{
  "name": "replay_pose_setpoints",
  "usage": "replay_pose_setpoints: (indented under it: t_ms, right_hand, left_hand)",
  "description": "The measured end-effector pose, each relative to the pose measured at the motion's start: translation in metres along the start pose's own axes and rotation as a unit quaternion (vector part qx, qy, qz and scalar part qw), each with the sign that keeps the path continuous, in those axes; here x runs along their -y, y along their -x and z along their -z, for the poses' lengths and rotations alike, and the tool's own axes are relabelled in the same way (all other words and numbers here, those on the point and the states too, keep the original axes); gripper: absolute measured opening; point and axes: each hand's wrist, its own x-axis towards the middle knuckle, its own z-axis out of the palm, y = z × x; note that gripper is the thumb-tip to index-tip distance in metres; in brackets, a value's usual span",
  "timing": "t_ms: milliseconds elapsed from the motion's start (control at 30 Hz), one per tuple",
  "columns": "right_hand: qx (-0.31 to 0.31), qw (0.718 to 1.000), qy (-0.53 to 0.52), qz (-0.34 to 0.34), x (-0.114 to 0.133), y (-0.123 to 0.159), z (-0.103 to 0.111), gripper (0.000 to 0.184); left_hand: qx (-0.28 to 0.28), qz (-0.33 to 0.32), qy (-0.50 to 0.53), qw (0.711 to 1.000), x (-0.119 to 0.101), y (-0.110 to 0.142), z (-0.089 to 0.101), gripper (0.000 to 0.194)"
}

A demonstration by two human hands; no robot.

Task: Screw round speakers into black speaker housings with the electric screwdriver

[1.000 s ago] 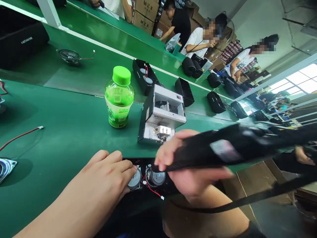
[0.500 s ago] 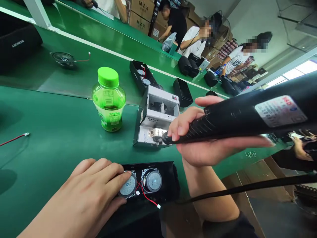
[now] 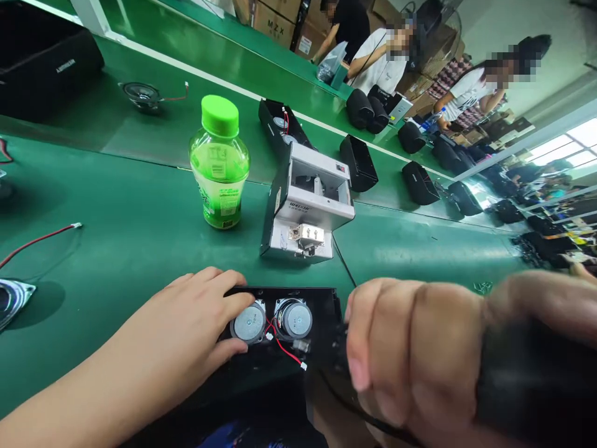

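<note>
My left hand (image 3: 198,317) grips the left end of a black speaker box (image 3: 324,311) in front of me. Its thumb and fingers lie about the left of two round speaker drivers (image 3: 249,322). The right driver (image 3: 297,320) is uncovered, and a red wire (image 3: 288,352) with white plugs lies over the box. Wrapped in my right hand (image 3: 415,348) is a black electric screwdriver (image 3: 536,379), close to the camera and blurred. Its nose is over the right part of the box; whether the tip touches anything, I cannot tell.
Just beyond the box stands a white screw feeder (image 3: 308,205), with a green-capped bottle (image 3: 219,168) to its left. Loose drivers, one a speaker (image 3: 142,96), lie at left. Several black speaker boxes (image 3: 359,163) line the far bench, where people work.
My right hand has brought the screwdriver from the screw feeder down to the speaker box. My left hand stays at the left driver. The view has shifted a little.
</note>
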Motion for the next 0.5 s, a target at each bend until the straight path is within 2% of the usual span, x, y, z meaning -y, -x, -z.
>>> replay_pose_setpoints:
  t_ms: [67, 133, 167, 233, 333, 400, 500]
  right_hand:
    - [0.034, 0.999, -0.022, 0.024, -0.006, 0.004, -0.008, 0.016]
    - [0.070, 0.996, -0.041, 0.032, -0.020, 0.005, -0.017, 0.028]
    - [0.065, 0.996, -0.047, 0.035, -0.028, 0.005, -0.021, 0.035]
    - [0.025, 0.997, -0.053, 0.044, -0.041, 0.007, -0.029, 0.036]
    - [-0.054, 0.998, -0.042, 0.007, -0.049, 0.011, -0.035, 0.035]
    - [-0.061, 0.997, -0.039, -0.011, -0.048, 0.012, -0.037, 0.032]
    - [-0.068, 0.997, -0.029, -0.001, -0.047, 0.010, -0.038, 0.034]
  left_hand:
    - [0.015, -0.004, 0.001, 1.000, -0.001, -0.004, 0.005, 0.049]
    - [0.018, -0.006, 0.000, 1.000, -0.003, -0.004, 0.008, 0.048]
    - [0.017, -0.006, 0.001, 1.000, -0.004, -0.004, 0.009, 0.047]
    - [0.015, -0.001, 0.001, 1.000, -0.006, -0.003, 0.010, 0.044]
    - [0.023, 0.009, 0.006, 1.000, -0.009, -0.003, 0.012, 0.042]
    - [0.031, 0.015, 0.011, 0.999, -0.010, -0.005, 0.014, 0.042]
    - [0.038, 0.022, 0.015, 0.999, -0.012, -0.007, 0.017, 0.045]
